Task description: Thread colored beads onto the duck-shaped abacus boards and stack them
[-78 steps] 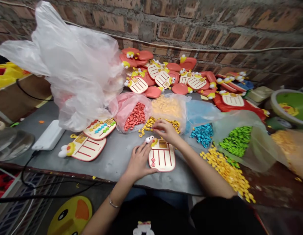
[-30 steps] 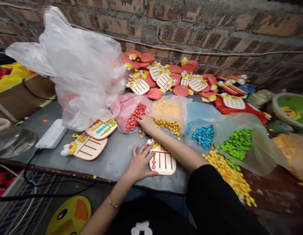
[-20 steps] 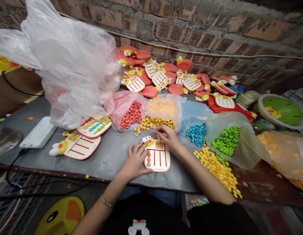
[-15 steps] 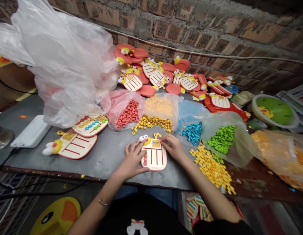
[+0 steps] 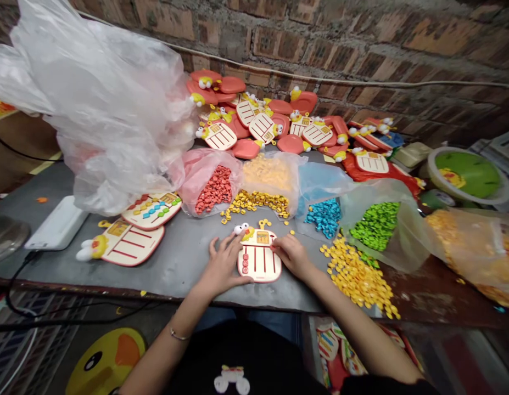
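In front of me lies a cream board (image 5: 260,270) with a red rim, slots, a yellow duck beak and white bulging eyes. Several red beads sit in a column at its left side. My left hand (image 5: 224,267) holds the board from the left, thumb at the lower edge and fingers by the duck head. At the upper right of the board my right hand (image 5: 293,257) is pinched on a small red bead (image 5: 273,248), mostly hidden by the fingertips. Red beads (image 5: 215,189) fill a pink bag behind, with yellow beads (image 5: 260,203) spilling beside them.
Blue beads (image 5: 323,218), green beads (image 5: 375,225) and a loose yellow pile (image 5: 357,274) lie to the right. Two boards (image 5: 133,244) overlap at left near a white power bank (image 5: 59,222). Stacked red-backed boards (image 5: 246,148) line the brick wall; a large plastic bag (image 5: 114,99) stands left.
My right hand has moved slightly down along the board's right side, still pinched. My left hand stays on the board. The camera view has shifted slightly.
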The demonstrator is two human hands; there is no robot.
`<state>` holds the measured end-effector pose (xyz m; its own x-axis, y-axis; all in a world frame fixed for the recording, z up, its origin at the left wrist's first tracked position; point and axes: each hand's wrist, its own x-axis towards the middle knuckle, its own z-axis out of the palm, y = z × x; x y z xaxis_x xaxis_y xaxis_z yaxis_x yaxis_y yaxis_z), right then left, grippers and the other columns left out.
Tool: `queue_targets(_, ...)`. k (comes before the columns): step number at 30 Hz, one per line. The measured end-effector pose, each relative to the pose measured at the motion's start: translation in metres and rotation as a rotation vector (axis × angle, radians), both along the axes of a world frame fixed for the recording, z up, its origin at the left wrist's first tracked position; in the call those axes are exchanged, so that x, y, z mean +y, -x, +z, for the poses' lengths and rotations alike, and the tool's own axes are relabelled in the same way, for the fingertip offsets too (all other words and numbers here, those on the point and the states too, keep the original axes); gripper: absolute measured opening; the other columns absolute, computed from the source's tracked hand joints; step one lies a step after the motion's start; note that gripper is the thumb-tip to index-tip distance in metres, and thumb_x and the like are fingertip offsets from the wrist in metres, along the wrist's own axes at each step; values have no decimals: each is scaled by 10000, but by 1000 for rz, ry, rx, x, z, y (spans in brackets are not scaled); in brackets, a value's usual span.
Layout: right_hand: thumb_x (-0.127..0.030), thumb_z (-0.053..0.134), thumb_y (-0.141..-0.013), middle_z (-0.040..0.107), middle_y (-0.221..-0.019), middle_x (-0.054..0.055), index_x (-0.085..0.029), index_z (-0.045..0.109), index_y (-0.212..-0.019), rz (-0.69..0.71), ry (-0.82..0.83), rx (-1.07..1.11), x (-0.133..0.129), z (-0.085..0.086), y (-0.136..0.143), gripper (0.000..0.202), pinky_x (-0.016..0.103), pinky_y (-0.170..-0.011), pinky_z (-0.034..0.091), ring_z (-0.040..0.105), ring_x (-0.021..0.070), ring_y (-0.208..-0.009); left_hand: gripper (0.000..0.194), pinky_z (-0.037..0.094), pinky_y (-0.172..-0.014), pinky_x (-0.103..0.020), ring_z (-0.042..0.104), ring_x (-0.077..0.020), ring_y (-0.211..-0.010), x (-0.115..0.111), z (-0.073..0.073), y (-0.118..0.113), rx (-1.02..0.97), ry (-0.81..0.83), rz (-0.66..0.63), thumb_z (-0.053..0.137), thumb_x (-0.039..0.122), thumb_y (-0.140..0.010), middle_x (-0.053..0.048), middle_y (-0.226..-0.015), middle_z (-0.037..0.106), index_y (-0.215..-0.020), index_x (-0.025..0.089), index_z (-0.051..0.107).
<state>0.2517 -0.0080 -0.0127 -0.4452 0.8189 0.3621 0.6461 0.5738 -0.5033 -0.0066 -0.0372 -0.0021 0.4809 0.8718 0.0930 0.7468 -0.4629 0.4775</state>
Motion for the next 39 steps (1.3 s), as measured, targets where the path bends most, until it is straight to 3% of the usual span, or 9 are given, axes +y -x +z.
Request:
queue_targets(5, -283, 594, -902, 658, -838, 53, -207, 575, -1011, -52, 160, 213, 3, -6, 24, 134, 328, -680, 514, 627, 200, -743, 1154, 101, -1106, -587, 327, -370, -1371, 2, -1, 0, -12, 25, -24, 781, 562, -665, -152, -1531, 347, -1536, 239, 96)
queue_targets(10, -203, 600, -878, 668, -802, 52, -200, 600, -965, 51, 147, 146, 10, 5, 67, 87, 325, -712, 473, 618, 205, -760, 1132, 77, -1107, -591, 317, -360, -1382, 2, -3, 0, -22, 32, -26, 770, 583, -670, -153, -1529, 350, -1530, 245, 117)
queue_targets(15, -259, 654, -847, 664, -734, 14, -189, 611, -878, 177, 332, 225, 16, 19, 62, 88, 264, -631, 444, 608, 165, -667, 1105, 84, -1101, -598, 314, -356, -1379, 1, -4, 0, -31, 33, -23, 746, 608, -684, -164, -1529, 345, -1523, 223, 140)
queue_targets(18, -278, 616, -879, 660, -740, 9, -181, 630, -893, 142, 363, 208, 41, 25, 55, 99, 252, -616, 435, 593, 154, -653, 1058, 97, -1093, -612, 314, -366, -1371, 1, -1, -1, -24, 33, -26, 756, 607, -671, -157, -1537, 333, -1498, 222, 222)
queue_targets(22, -168, 647, -840, 664, -949, 81, -153, 629, -965, -15, 178, -28, 88, 27, 74, 127, 291, -744, 449, 599, 195, -843, 882, 123, -1081, -620, 347, -372, -1334, 1, 1, -2, -5, 8, -40, 760, 590, -668, -150, -1545, 317, -1389, 220, 413)
queue_targets(26, -84, 588, -847, 648, -989, 118, -143, 635, -933, 38, 143, -276, 120, 26, 96, 114, 312, -788, 454, 585, 216, -904, 792, 160, -1065, -606, 365, -370, -1302, -1, 1, -2, 32, -33, -44, 755, 579, -672, -162, -1542, 318, -1308, 190, 488)
queue_targets(30, -78, 559, -860, 653, -968, 87, -160, 635, -958, 96, 126, -123, 120, 34, 76, 149, 319, -810, 473, 592, 201, -901, 796, 170, -1061, -590, 358, -376, -1307, -1, 1, -1, 47, -55, -45, 742, 579, -681, -164, -1537, 328, -1327, 188, 489)
queue_targets(35, -139, 565, -874, 615, -945, 57, -186, 646, -908, 81, 177, 194, 80, 42, 18, 100, 268, -686, 509, 601, 159, -823, 821, 128, -1089, -579, 328, -369, -1357, -1, 1, -2, 54, -54, -94, 712, 501, -742, -132, -1516, 381, -1440, 222, 382)
queue_targets(39, -199, 559, -911, 609, -863, 47, -190, 653, -900, 83, 188, 129, 48, 30, -3, 94, 280, -677, 493, 585, 158, -774, 880, 102, -1112, -568, 320, -360, -1378, 0, 0, -2, 45, -20, -109, 706, 480, -754, -127, -1506, 400, -1491, 224, 297)
